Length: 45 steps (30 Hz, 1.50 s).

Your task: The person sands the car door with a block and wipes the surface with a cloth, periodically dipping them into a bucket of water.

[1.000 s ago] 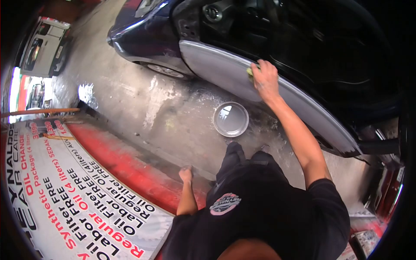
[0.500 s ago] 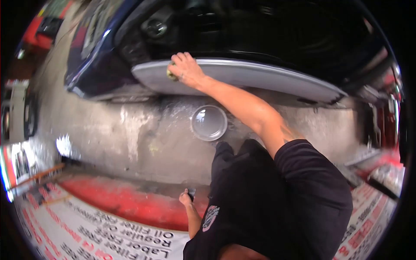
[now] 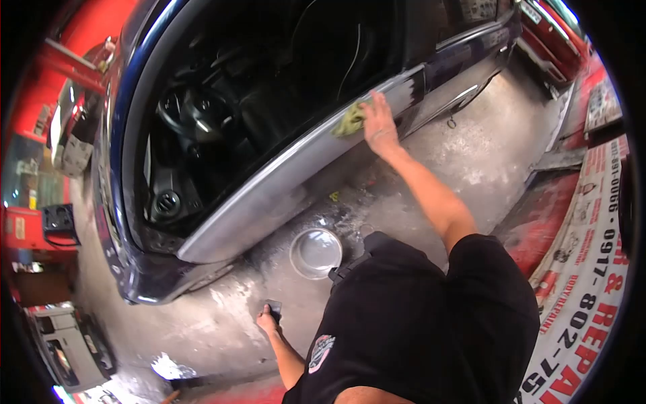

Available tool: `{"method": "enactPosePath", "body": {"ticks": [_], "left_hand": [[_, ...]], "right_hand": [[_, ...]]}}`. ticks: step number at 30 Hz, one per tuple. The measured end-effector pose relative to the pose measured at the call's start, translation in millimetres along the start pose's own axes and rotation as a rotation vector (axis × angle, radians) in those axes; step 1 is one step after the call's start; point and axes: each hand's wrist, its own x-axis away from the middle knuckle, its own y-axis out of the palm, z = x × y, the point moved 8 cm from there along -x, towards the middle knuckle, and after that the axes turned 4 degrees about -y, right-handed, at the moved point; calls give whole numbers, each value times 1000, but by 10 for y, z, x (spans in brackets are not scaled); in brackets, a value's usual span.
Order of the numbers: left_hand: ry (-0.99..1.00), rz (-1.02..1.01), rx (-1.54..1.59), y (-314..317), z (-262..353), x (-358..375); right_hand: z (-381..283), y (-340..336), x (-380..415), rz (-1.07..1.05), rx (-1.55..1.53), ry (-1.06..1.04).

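Note:
My right hand (image 3: 381, 126) reaches up to the car door, its fingers on a crumpled yellow-green cloth (image 3: 349, 120). The cloth lies against the upper edge of the dull grey door panel (image 3: 289, 176), below the open window. My left hand (image 3: 267, 319) hangs low over the floor, closed on a small dark flat block (image 3: 274, 308). What kind of block it is, I cannot tell. Between my body and the door, a round basin (image 3: 316, 253) of cloudy liquid stands on the wet concrete.
The dark blue car (image 3: 111, 202) fills the upper part of the view. A printed banner (image 3: 579, 303) runs along the right side. Another vehicle (image 3: 70, 347) stands at the lower left. A small yellowish scrap (image 3: 334, 196) lies on the floor under the door.
My view has turned, so the door now slants up to the right. My right hand and the cloth have moved along the panel toward its other end. My left hand keeps the block.

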Motion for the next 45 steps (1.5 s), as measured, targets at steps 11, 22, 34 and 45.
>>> {"method": "enactPosePath", "body": {"ticks": [11,22,34,45], "left_hand": [[-37,-376,99,2006,943,1033],[-165,-1097,305,4394,1982,2608],[-114,-1026,-216,3566,801,1142],[-308,-900,-574,2488,-483,-301]], "right_hand": [[1898,-336,-135,283,-81,386],[462,605,1576,-179,-1322,723],[-1792,915,2882,-1066,-1130,672],[-2884,1696,4883,-833,-1613,1736]]}}
